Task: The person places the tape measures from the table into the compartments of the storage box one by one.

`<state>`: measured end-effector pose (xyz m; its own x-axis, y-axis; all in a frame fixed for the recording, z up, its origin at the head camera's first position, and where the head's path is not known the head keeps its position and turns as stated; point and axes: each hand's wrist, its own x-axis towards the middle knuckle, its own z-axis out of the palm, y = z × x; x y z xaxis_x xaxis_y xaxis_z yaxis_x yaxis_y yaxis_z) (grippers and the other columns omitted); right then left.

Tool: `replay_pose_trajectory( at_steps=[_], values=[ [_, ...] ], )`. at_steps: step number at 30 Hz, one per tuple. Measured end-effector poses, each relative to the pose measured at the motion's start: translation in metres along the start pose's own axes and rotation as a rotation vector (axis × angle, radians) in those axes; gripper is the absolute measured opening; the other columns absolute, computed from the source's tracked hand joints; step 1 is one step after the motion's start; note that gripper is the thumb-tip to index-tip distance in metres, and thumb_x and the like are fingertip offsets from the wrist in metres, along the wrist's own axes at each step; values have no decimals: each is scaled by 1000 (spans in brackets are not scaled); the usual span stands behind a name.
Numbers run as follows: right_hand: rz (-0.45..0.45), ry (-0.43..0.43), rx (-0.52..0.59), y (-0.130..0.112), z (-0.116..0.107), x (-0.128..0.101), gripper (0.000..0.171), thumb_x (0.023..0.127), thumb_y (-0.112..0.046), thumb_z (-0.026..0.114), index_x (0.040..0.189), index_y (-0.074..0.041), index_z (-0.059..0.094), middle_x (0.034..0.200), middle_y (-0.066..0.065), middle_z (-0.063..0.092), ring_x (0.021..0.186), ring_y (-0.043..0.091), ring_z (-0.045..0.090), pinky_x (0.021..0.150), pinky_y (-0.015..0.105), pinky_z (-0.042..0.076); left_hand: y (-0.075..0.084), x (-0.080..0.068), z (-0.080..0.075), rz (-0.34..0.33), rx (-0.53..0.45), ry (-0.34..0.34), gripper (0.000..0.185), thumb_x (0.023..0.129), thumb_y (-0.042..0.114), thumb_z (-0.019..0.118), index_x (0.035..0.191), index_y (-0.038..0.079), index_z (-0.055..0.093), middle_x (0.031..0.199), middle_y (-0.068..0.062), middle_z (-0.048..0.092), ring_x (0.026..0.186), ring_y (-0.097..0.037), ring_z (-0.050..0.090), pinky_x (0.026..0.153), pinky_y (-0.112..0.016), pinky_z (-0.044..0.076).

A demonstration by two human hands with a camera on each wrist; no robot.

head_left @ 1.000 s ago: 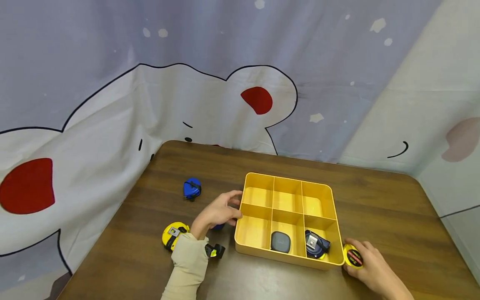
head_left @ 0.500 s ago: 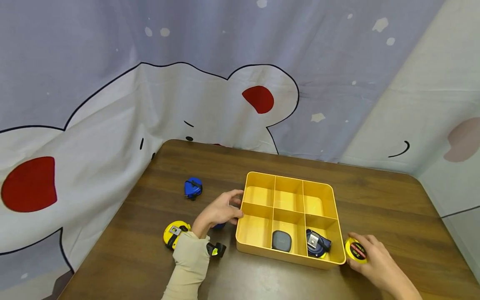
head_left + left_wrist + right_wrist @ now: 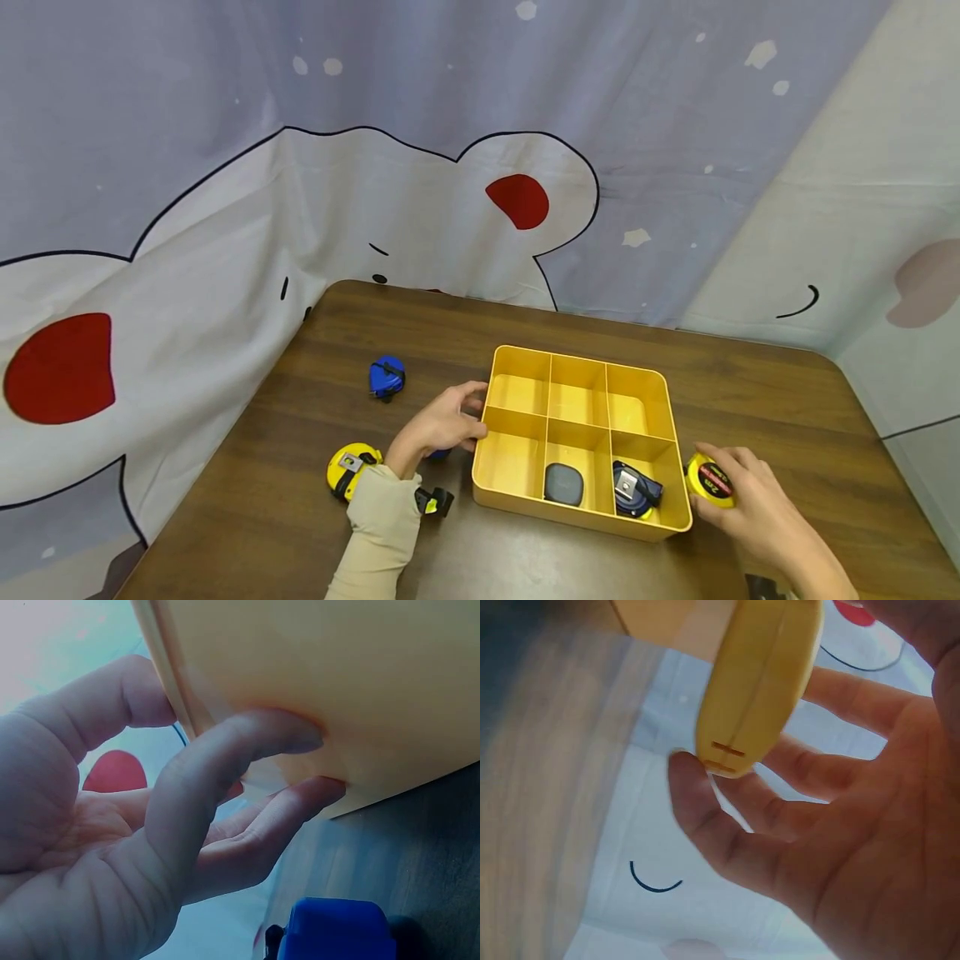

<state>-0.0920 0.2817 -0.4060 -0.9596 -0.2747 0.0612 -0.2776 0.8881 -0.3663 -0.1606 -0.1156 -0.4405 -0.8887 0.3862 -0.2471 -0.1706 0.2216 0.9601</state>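
In the head view, my right hand (image 3: 757, 500) holds a yellow tape measure (image 3: 711, 481) with a dark round label, beside the right wall of a yellow divided box (image 3: 577, 518). The right wrist view shows the tape measure's yellow edge (image 3: 757, 690) between the thumb and fingers. My left hand (image 3: 446, 419) rests at the box's left side. Its bent fingers (image 3: 255, 735) press the outer wall from outside, one at the rim. In the box's front row sit a dark grey rounded square item (image 3: 563, 484) and a dark blue tape measure (image 3: 636, 490) with a metal clip.
A blue tape measure (image 3: 387, 377) lies at the table's left. Nearer are a yellow tape measure (image 3: 351, 469) with a metal clip and a black item with yellow-green (image 3: 435, 502). A blue item (image 3: 337, 930) lies below the left hand. A patterned curtain (image 3: 420, 200) hangs behind the table.
The right hand has moved slightly up in view with the yellow tape measure, whose label has turned. The left hand and the box stay nearly in place.
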Motion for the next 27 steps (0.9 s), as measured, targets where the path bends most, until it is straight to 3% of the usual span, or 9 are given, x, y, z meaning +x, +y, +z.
replay_pose_trajectory(
  at_steps=[12, 27],
  values=[
    [-47, 47, 15, -30, -13, 12, 62, 72, -27, 76, 126, -8, 52, 108, 17, 51, 87, 29, 47, 59, 30, 37, 1, -1, 1, -8, 12, 1, 75, 74, -4, 60, 142, 1, 27, 120, -24, 47, 97, -37, 60, 63, -38, 54],
    [-190, 60, 64, -80, -2, 34, 59, 72, -25, 76, 125, -11, 54, 107, 6, 52, 89, 20, 45, 65, 30, 40, 1, -1, 0, -6, 18, -4, 76, 74, -4, 60, 142, 1, 26, 119, -24, 47, 96, -38, 61, 62, -38, 54]
  ],
)
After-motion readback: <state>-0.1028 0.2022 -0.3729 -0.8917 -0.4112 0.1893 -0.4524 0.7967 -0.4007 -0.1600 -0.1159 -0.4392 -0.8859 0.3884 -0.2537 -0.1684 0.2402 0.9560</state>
